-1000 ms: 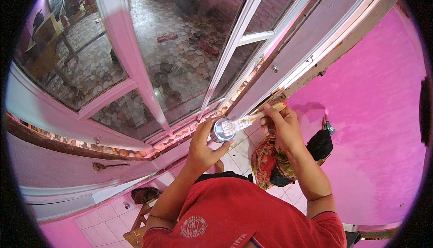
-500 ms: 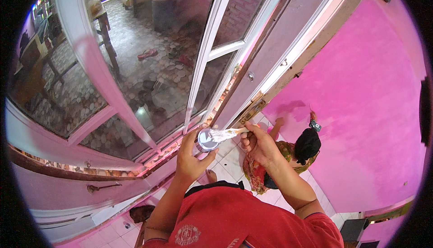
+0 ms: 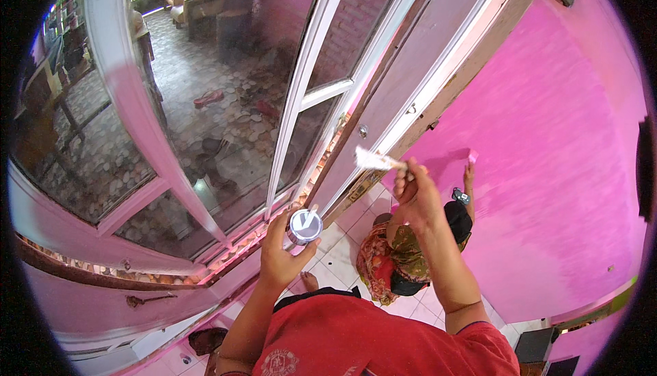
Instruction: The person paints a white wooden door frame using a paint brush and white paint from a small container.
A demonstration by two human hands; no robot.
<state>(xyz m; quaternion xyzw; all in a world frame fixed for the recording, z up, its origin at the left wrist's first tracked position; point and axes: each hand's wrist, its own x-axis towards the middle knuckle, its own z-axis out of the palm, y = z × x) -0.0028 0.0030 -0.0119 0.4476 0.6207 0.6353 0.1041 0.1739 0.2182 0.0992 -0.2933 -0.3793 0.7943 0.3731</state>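
Note:
My left hand is closed around a small open paint can. Pale paint shows inside the can, with a whitish strip or stick lying across its mouth. My right hand grips a paintbrush by its handle. The brush's bristles are coated white and point left, raised above and to the right of the can, in front of the wooden door frame. Close to the left of the can stands a white-framed glass window, with pink paint on parts of its frame.
A co-worker in patterned clothes and a black head covering crouches just right of my right arm, one hand raised with a pink applicator against the pink wall. White floor tiles lie below. A metal handle sits at lower left.
My right hand has lifted the paintbrush away from the can, up and to the right. My left hand stays on the can, slightly lower. The co-worker's raised hand has moved up along the wall.

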